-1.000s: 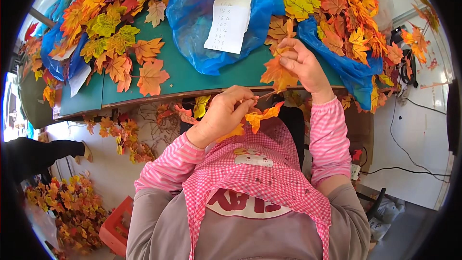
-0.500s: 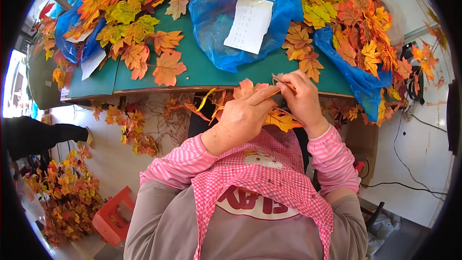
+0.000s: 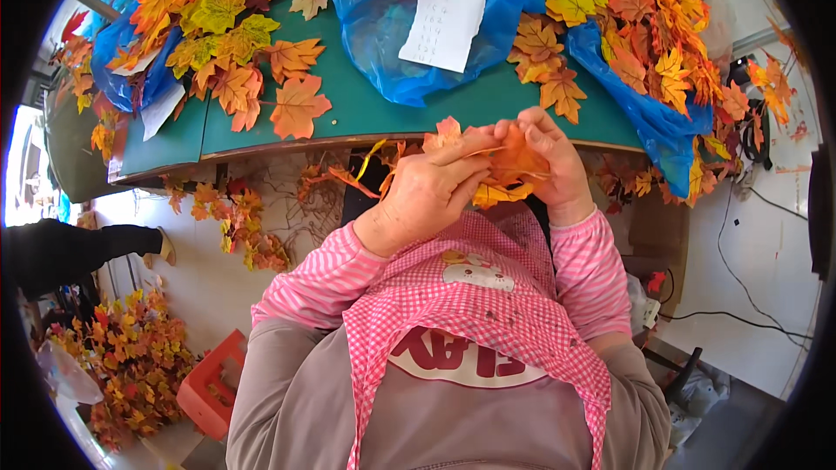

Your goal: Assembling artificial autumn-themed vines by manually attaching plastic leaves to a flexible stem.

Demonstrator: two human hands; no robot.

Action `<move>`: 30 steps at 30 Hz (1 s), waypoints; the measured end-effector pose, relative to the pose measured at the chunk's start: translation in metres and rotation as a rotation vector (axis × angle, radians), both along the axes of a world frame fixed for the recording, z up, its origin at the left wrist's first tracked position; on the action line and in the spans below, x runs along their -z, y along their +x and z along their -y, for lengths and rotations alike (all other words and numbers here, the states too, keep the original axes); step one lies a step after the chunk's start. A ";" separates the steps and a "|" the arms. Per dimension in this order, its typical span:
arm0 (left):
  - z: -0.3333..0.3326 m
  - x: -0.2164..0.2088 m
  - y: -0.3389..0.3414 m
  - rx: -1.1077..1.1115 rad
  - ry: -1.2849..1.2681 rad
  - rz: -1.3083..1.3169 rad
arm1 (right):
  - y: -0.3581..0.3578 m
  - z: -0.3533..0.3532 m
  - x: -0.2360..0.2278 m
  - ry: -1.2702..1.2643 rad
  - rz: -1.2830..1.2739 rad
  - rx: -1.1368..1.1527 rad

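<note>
An orange artificial maple leaf (image 3: pixel 521 161) is between my two hands, just off the table's front edge. My right hand (image 3: pixel 557 165) has its thumb and fingers closed around the leaf's right side. My left hand (image 3: pixel 428 190) is closed too, its fingers reaching toward the leaf's base; the stem there is mostly hidden. Below them hangs a yellow-orange leaf (image 3: pixel 501 195), and a paler orange leaf (image 3: pixel 445 133) pokes out above my left fingers. To the left of that hand trails a leafy garland (image 3: pixel 348 178) with a yellow strip (image 3: pixel 373 157) on it.
On the green table (image 3: pixel 348 113) lie a blue plastic bag (image 3: pixel 366 35) with a paper slip (image 3: pixel 444 19), and leaf heaps (image 3: pixel 231 13) (image 3: pixel 653 26) on both sides. Garlands (image 3: pixel 248 231) hang below the edge. A red stool (image 3: pixel 213 383) and another person's dark sleeve (image 3: pixel 70 252) are at left.
My right hand has shifted from pinching at a thin stem to holding an orange leaf, which now shows broad between the hands. My left hand stays close beside it.
</note>
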State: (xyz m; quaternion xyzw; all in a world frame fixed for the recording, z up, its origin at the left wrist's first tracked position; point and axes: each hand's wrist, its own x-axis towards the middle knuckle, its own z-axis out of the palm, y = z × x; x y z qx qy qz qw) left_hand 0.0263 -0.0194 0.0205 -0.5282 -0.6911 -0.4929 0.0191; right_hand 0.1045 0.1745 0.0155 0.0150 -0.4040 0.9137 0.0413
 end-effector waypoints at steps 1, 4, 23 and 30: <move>0.000 0.001 -0.001 0.004 -0.004 0.005 | -0.003 -0.004 0.004 -0.027 0.004 0.017; -0.002 0.002 -0.001 -0.033 -0.087 -0.025 | -0.010 -0.017 0.006 0.021 -0.021 0.155; -0.015 0.011 -0.009 -0.152 -0.155 -0.107 | -0.002 -0.005 -0.014 1.055 0.030 0.478; -0.016 0.012 -0.009 -0.184 -0.186 0.069 | -0.003 -0.012 -0.022 1.385 -0.098 0.544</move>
